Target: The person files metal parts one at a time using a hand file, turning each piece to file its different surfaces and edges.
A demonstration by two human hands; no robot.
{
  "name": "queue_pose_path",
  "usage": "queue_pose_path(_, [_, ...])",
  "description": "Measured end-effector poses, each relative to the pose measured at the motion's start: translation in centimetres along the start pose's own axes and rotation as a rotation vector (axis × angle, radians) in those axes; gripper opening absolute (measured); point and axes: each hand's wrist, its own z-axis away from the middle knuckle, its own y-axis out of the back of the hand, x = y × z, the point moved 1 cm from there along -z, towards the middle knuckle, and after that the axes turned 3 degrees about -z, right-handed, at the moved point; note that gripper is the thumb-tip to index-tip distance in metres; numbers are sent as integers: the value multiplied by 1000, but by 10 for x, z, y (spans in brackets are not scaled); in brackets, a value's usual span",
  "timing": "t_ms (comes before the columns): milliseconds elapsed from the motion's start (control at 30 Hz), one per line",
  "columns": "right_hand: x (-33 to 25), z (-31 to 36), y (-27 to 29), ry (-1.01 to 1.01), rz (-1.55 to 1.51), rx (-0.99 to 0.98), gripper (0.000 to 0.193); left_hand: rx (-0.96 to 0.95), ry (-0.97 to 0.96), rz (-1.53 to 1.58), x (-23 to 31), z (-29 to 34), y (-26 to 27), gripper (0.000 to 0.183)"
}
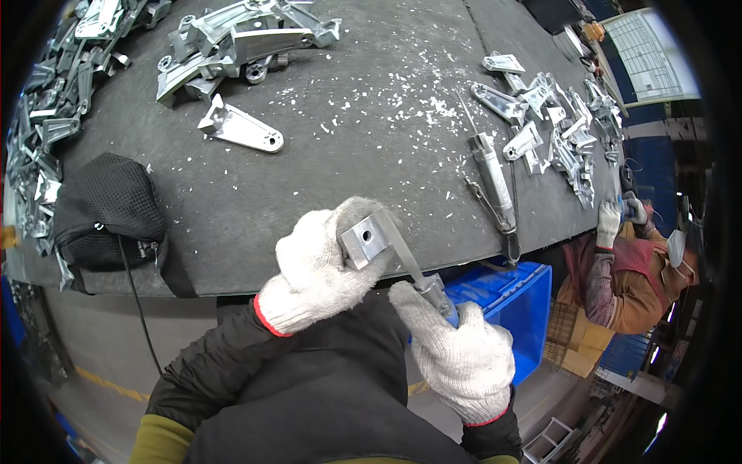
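My left hand [328, 259], in a white knit glove with a red cuff, is closed round a silver cast-metal bracket [365, 241]. A block end with a round hole faces up; the glove hides the rest. My right hand [460, 356], gloved alike, grips a flat-bladed hand tool [435, 292] with a metal collar and a blue handle. Its long grey blade lies along the bracket's right side and seems to touch it. Ahead on the dark table lies a single silver bracket [243, 129]. A slim metal power tool [492, 179] with a thin pointed bit rests to the right.
Silver brackets form a heap [239, 42] at the far left, another pile [560, 116] at right, and more along the left edge. A black mesh bag [112, 209] with a cable sits left. White chips litter the table. A blue bin [533, 325] stands below; a co-worker [630, 271] works at right.
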Motion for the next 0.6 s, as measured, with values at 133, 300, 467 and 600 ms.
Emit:
queue_pose_path(133, [1,-7,4,27,16,-12,65,-107,79,26,-1,5,4,62])
queue_pose_path(300, [11,-12,1,44,-391,174,72,-168,-45,375,12,-6,27,62])
queue_pose_path(467, [15,0,-22,-7,-674,202,72,-81,-179,210,5,-5,40,48])
queue_pose_path(600, [9,4,-27,35,-871,170,83,-40,87,636,7,4,27,32])
